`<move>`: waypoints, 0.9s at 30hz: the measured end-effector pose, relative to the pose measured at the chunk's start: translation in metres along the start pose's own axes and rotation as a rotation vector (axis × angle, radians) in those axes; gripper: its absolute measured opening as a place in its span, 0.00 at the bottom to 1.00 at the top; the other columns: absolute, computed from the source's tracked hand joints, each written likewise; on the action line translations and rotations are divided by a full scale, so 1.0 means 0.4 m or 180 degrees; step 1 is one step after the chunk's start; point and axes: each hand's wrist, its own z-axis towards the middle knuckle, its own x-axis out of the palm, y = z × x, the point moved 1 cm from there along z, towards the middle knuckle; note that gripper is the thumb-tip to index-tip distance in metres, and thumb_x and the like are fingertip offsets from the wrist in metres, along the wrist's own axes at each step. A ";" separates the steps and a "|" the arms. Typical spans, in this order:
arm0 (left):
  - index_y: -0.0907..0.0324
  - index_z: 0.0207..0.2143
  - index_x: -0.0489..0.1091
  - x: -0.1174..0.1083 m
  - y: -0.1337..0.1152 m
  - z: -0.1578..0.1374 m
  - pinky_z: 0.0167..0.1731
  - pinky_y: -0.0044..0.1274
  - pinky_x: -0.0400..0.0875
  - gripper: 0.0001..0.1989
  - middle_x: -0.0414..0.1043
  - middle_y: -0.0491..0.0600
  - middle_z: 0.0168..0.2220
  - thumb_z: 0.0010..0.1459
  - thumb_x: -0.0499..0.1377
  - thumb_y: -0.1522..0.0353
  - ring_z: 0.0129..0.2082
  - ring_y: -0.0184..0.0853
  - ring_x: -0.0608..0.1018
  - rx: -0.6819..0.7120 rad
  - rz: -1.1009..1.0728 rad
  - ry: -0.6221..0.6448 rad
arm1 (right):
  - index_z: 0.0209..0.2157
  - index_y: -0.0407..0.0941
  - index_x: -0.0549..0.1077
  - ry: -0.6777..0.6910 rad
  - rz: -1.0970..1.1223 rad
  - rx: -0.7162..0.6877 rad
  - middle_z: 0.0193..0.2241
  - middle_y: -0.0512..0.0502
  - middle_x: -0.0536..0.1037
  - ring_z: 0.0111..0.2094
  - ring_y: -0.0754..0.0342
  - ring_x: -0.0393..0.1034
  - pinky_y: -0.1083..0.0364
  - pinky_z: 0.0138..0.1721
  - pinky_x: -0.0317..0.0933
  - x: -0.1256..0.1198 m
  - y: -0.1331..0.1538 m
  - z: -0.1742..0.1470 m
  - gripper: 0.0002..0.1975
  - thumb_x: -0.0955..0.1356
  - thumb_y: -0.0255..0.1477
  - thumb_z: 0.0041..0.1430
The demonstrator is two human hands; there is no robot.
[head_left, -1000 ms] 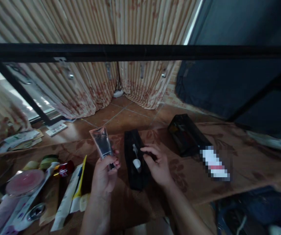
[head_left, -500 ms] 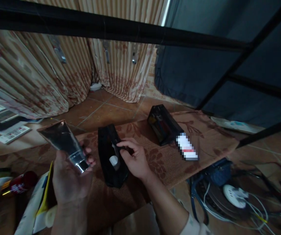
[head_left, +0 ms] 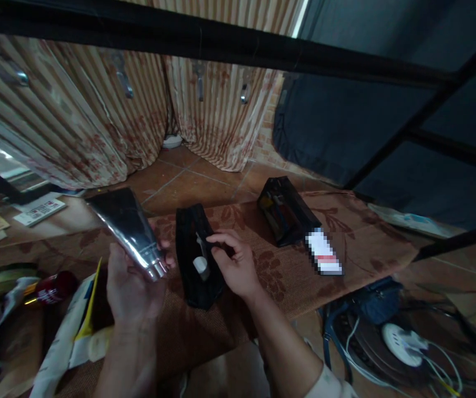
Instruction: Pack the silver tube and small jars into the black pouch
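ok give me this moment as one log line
left hand: holds glossy tube; right hand: at rim of open black pouch; in pouch: white item; second pouch: on brown cloth

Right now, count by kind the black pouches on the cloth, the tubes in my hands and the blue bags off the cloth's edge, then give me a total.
Black pouches: 2 (left pouch, at your right hand; right pouch)
Tubes: 1 (silvery tube in your left hand)
Blue bags: 1 (blue bag, lower right)
Total: 4
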 end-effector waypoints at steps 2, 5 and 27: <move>0.56 0.38 0.76 -0.002 0.001 0.001 0.17 0.23 0.70 0.19 0.77 0.50 0.40 0.66 0.48 0.59 0.27 0.33 0.75 0.0003 -0.0036 -0.0053 | 0.34 0.49 0.79 0.0016 -0.0036 0.0036 0.40 0.48 0.76 0.42 0.54 0.73 0.54 0.45 0.66 0.000 -0.001 -0.001 0.11 0.66 0.24 0.54; 0.57 0.38 0.75 -0.002 0.001 0.000 0.18 0.22 0.70 0.17 0.77 0.51 0.39 0.65 0.49 0.60 0.28 0.33 0.76 -0.0022 -0.0042 -0.0020 | 0.35 0.49 0.79 0.0030 -0.0079 0.0059 0.40 0.48 0.76 0.43 0.53 0.73 0.53 0.45 0.66 -0.002 -0.002 -0.003 0.11 0.66 0.24 0.54; 0.63 0.36 0.75 -0.006 0.002 -0.002 0.19 0.20 0.71 0.19 0.76 0.51 0.26 0.61 0.53 0.56 0.21 0.32 0.75 -0.0332 0.0041 0.0017 | 0.36 0.50 0.80 0.0082 -0.0181 0.0076 0.39 0.48 0.77 0.44 0.52 0.73 0.52 0.46 0.65 -0.004 -0.002 -0.006 0.12 0.66 0.25 0.55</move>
